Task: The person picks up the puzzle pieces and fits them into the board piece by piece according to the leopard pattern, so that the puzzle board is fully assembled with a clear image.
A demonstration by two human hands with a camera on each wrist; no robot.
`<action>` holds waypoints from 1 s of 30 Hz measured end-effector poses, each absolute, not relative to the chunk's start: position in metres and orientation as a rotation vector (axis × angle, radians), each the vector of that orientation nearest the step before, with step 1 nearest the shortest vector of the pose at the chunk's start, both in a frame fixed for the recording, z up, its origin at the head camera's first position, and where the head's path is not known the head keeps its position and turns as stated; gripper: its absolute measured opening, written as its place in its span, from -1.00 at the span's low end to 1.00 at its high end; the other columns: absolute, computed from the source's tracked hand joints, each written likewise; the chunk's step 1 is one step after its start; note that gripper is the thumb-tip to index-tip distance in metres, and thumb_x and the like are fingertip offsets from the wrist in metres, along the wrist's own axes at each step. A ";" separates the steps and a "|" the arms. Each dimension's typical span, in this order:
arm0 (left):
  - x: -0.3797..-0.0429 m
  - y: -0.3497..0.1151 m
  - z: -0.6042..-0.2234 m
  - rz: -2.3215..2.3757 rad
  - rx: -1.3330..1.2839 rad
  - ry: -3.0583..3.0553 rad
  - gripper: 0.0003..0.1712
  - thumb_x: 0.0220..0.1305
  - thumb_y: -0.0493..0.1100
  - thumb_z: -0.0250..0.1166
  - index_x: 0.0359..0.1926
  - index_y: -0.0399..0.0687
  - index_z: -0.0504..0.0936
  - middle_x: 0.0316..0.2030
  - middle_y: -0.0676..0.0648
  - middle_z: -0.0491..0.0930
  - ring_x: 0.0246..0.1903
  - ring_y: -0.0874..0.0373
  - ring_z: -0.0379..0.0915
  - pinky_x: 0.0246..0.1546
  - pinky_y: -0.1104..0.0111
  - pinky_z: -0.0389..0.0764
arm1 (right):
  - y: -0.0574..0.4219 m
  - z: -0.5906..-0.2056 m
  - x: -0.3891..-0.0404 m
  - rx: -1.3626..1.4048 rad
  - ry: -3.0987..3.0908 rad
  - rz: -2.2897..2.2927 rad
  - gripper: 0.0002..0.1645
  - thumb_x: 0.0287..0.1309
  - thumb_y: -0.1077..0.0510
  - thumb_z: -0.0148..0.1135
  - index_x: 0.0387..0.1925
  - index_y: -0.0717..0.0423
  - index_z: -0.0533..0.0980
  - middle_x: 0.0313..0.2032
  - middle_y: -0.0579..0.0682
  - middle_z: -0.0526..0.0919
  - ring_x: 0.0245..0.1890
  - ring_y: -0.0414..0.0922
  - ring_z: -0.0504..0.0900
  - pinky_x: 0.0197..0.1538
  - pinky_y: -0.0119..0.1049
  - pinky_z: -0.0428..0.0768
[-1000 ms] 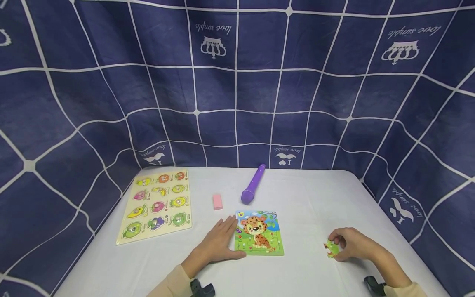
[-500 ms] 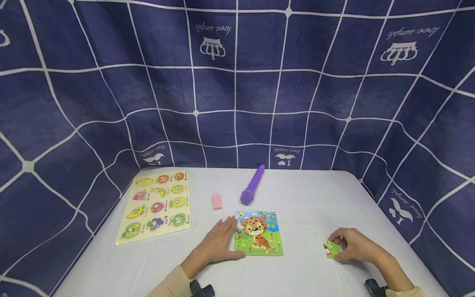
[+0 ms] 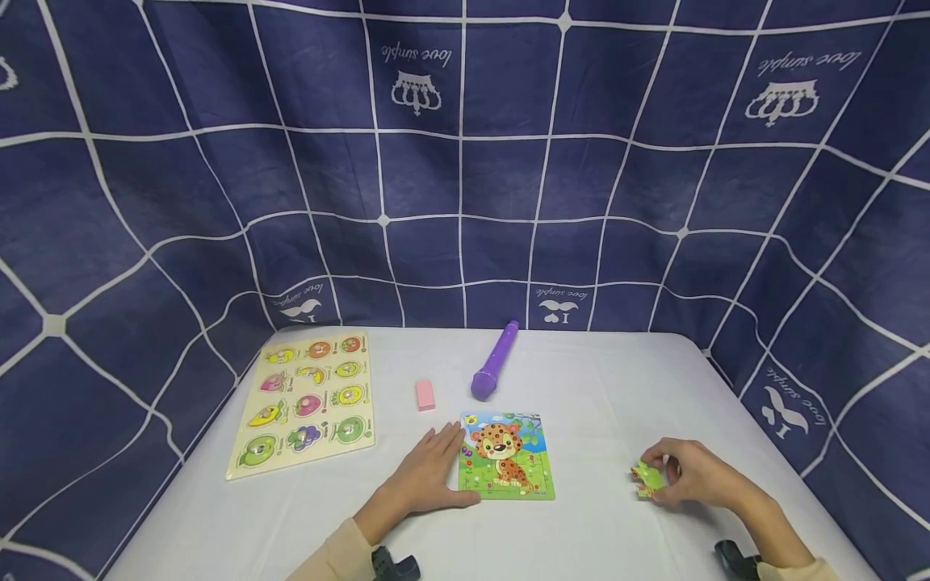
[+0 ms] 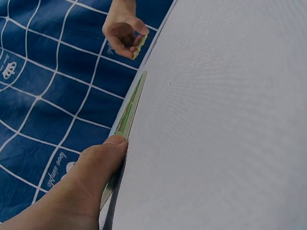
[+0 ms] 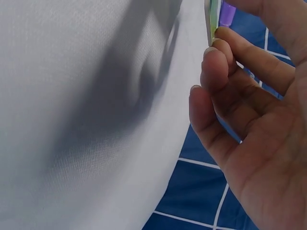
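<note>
In the head view a square leopard jigsaw puzzle [image 3: 506, 452] lies flat on the table, mostly green and blue. My left hand [image 3: 427, 478] rests at its left side, fingers straight along the left edge and thumb at the near left corner. The left wrist view has that thumb [image 4: 96, 163] against the puzzle's edge [image 4: 132, 112]. Off to the right, my right hand [image 3: 693, 476] pinches a green puzzle piece [image 3: 649, 478] between thumb and fingers, held just above the table. Only a thin edge of the piece [image 5: 209, 21] shows in the right wrist view.
A wooden fruit peg puzzle board [image 3: 305, 403] lies at the left of the white table [image 3: 596, 387]. Behind the leopard puzzle are a pink block [image 3: 425, 395] and a purple toy microphone [image 3: 496, 363]. A dark blue checked curtain [image 3: 508, 177] surrounds the table's back and sides.
My right hand has risen slightly with the puzzle piece, which is now tilted differently. My left hand and the leopard puzzle have stayed in place.
</note>
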State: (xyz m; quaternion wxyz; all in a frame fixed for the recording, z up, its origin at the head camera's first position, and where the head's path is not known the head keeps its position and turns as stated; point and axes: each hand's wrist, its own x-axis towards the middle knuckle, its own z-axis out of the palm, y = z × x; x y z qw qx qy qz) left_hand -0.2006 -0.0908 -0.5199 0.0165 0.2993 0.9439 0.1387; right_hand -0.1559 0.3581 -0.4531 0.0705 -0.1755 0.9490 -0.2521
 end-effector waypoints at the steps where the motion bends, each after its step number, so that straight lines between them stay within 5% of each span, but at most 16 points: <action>1: -0.200 -0.091 -0.520 0.432 0.930 2.935 0.34 -0.05 0.69 0.05 0.50 -0.16 0.07 0.52 -0.15 0.05 0.51 -0.02 -0.03 0.52 0.05 0.06 | 0.358 -0.453 -0.156 -0.541 2.858 -0.759 -0.40 -0.33 0.08 0.61 -0.13 0.18 0.62 -0.37 -0.15 0.52 -0.48 -0.41 0.37 -0.49 -0.50 0.41; 30: -0.200 -0.090 -0.517 0.436 0.912 2.923 0.33 -0.04 0.68 0.06 0.51 -0.15 0.07 0.52 -0.14 0.04 0.52 -0.01 -0.06 0.52 0.05 0.04 | 0.321 -0.454 -0.162 -0.451 3.017 -0.610 -0.44 -0.30 -0.01 0.61 -0.16 0.09 0.67 -0.39 -0.22 0.56 -0.50 -0.37 0.32 -0.49 -0.50 0.33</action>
